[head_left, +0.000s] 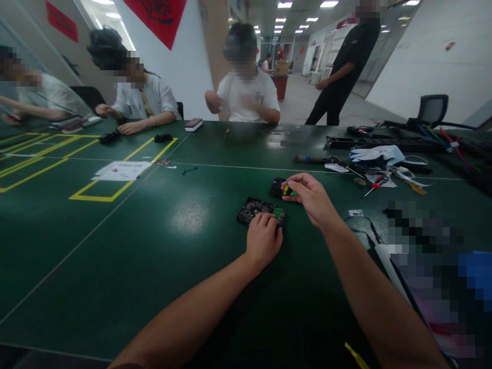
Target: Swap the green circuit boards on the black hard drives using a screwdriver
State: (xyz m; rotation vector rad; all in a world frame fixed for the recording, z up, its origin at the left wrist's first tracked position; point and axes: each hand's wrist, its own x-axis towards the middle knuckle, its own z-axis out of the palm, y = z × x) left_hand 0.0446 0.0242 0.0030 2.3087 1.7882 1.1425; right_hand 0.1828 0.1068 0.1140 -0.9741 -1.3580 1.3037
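Nearest me, the green table [161, 266] runs wide and bare on my left, with plenty of free surface right up to its near edge; on my right a blurred heap crowds the corner. My left hand [264, 240] lies on the near right end of the hard drive [253, 208], fingers curled down and pressing it flat against the table. The drive sits straight in front of me, open face up, its long axis running across me from left to right, with the green board end under my fingers. Just beyond it my right hand [313, 197] pinches a small yellow and green tool [286, 190] between thumb and fingertips, its tip over a small black part [276, 187] beside the drive's far corner. To the right, well apart, lie a red-handled screwdriver [375, 185], white gloves [376, 153] and loose cables. Far left I see a paper sheet [122, 170] inside yellow tape lines [100, 198]. People sit along the far edge.
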